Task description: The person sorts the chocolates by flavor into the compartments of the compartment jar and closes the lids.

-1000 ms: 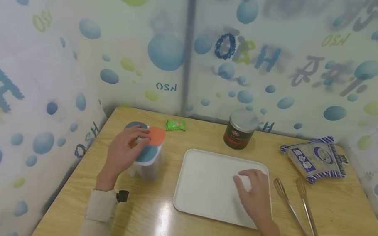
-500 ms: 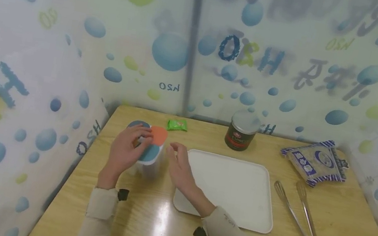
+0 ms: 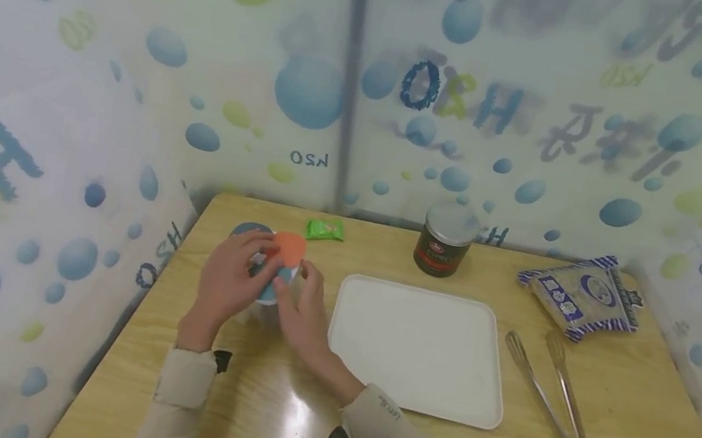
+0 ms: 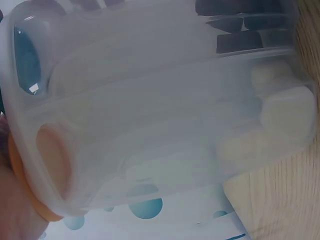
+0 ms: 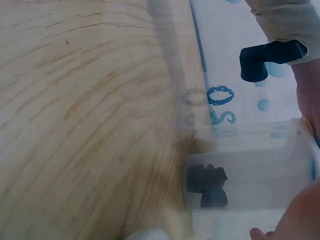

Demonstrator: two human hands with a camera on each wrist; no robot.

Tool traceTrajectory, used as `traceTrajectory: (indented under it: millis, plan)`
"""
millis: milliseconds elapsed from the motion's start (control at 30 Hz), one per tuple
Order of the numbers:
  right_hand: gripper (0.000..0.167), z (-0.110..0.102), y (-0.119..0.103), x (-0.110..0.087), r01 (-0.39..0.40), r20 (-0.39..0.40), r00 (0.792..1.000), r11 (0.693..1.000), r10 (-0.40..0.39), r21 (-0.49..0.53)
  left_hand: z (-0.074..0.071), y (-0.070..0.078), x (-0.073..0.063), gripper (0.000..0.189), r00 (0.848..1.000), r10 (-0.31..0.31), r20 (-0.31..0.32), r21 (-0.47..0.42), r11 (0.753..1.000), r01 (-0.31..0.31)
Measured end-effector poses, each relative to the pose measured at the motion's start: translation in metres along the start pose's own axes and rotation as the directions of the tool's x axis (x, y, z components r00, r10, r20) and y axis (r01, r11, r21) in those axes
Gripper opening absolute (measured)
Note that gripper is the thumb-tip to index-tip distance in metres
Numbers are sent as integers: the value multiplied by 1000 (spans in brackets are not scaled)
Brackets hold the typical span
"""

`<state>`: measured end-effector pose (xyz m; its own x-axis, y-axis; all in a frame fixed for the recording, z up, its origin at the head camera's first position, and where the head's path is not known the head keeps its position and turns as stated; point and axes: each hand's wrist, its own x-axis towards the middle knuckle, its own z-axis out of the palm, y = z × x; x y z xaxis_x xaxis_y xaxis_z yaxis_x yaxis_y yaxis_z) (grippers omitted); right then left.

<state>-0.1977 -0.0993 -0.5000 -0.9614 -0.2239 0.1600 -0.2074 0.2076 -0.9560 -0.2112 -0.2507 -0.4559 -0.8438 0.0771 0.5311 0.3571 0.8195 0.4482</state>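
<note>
A translucent storage container (image 3: pixel 263 315) with compartments stands on the left of the table. Its lid has dark blue, orange and teal sections (image 3: pixel 289 249). My left hand (image 3: pixel 236 273) is over the lid, its bent fingers and thumb on the top. Reaching in from the right, my right hand (image 3: pixel 305 313) grips the container at the lid's edge, thumb on the teal section and fingers at the side. Through the wall in the left wrist view show pale rounded pieces (image 4: pixel 289 112) and dark pieces (image 4: pixel 239 42) at the bottom. The right wrist view shows the dark pieces (image 5: pixel 207 182) too.
A white tray (image 3: pixel 420 349) lies in the middle. Metal tongs (image 3: pixel 560 412) lie to its right, below a blue-and-white striped packet (image 3: pixel 580 295). A dark espresso tin (image 3: pixel 445 242) and a small green packet (image 3: pixel 325 229) are along the back, near the printed wall (image 3: pixel 404 158).
My right hand has moved left from over the tray to the container's lid edge. My left hand has stayed on the lid.
</note>
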Motion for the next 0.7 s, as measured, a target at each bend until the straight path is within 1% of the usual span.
traceTrajectory:
  millis: [133,300,400,500,567,600,633,700]
  plan:
    - [65,6,1,-3,5,-36,999,999,-3,41,3,-3,-1,28,1000,16,-11,-2,1000,-16]
    - [62,17,1,-9,21,-53,998,997,-17,70,1,-4,-10,24,996,23,-82,1,1000,-23]
    - [61,21,2,-13,29,-62,998,996,-24,87,-1,-5,-16,24,994,22,-105,19,1000,-20]
    - [59,24,2,-13,43,-66,997,996,-38,83,-1,-7,-19,22,991,29,-131,32,999,-25]
    - [58,24,1,-8,67,-63,996,995,-63,75,0,-10,-18,20,980,50,-190,25,999,-46]
    - [58,23,0,-5,84,-57,995,994,-80,72,1,-12,-17,20,971,63,-230,23,998,-59]
    - [58,22,-2,-2,93,-48,995,993,-90,66,2,-14,-16,19,959,79,-271,19,997,-76]
    - [59,18,-6,4,91,-9,996,994,-91,54,4,-17,-15,19,930,106,-353,12,994,-108]
